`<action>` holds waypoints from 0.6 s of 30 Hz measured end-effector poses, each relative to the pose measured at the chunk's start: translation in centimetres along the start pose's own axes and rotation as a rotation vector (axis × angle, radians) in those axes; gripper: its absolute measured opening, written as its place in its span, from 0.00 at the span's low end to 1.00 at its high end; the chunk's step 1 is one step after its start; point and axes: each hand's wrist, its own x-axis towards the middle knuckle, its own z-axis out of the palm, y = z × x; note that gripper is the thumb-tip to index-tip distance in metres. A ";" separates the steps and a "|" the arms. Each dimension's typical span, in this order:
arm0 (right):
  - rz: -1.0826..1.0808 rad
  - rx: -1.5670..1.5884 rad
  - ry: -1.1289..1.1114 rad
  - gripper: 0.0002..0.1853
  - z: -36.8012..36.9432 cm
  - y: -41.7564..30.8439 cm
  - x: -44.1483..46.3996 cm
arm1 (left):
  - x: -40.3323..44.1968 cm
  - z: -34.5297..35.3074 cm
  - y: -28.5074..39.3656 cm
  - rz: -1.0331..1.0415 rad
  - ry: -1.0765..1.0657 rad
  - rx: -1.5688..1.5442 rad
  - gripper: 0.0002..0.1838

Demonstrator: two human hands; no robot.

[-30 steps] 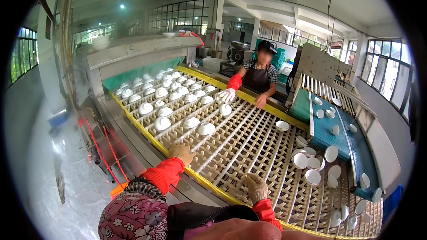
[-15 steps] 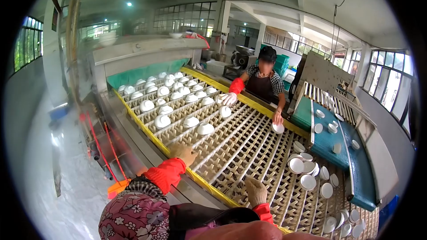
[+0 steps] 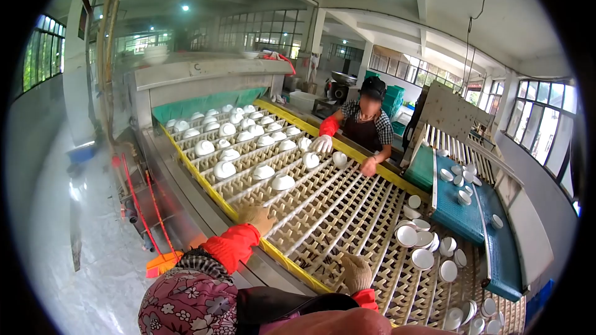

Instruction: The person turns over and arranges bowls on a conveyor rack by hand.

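Note:
My left hand [image 3: 256,218], in a beige knit glove below a red cuff, is over the near yellow edge of the slatted conveyor [image 3: 323,211]. Its fingers look loosely stretched out, with nothing visible in them. My right hand [image 3: 357,273], gloved alike, hovers at or rests on the slats farther right; its fingers bend loosely and hold nothing I can see. The closest upturned white bowl [image 3: 283,182] lies beyond my left hand. To the right of my right hand, loose white bowls [image 3: 422,259] lie in a heap.
Across the conveyor, a co-worker [image 3: 366,118] has one gloved hand [image 3: 321,144] near the upturned bowls. A teal belt [image 3: 456,205] at the right carries several bowls. A metal housing [image 3: 205,74] with a green curtain [image 3: 205,108] spans the far end. An orange broom [image 3: 162,263] stands at left.
The co-worker's bowl has gone from the right onto the slats beside the other upturned bowls, and that hand is now free. More bowls show on the teal belt. My hands have hardly moved.

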 end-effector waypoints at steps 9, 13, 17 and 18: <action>-0.061 0.008 0.013 0.20 -1.1 -0.2 -0.8 | -0.3 0.6 1.1 -0.032 -0.063 -0.030 0.30; -0.044 -0.039 0.017 0.20 -1.8 1.0 -0.6 | -0.6 1.1 1.6 0.002 -0.038 0.019 0.30; -0.047 -0.027 0.036 0.19 -2.1 2.3 -0.4 | -1.2 1.0 2.2 0.016 -0.002 0.001 0.30; -0.037 -0.027 0.026 0.19 -2.3 2.4 -0.3 | -1.1 1.5 2.2 0.010 0.011 -0.001 0.30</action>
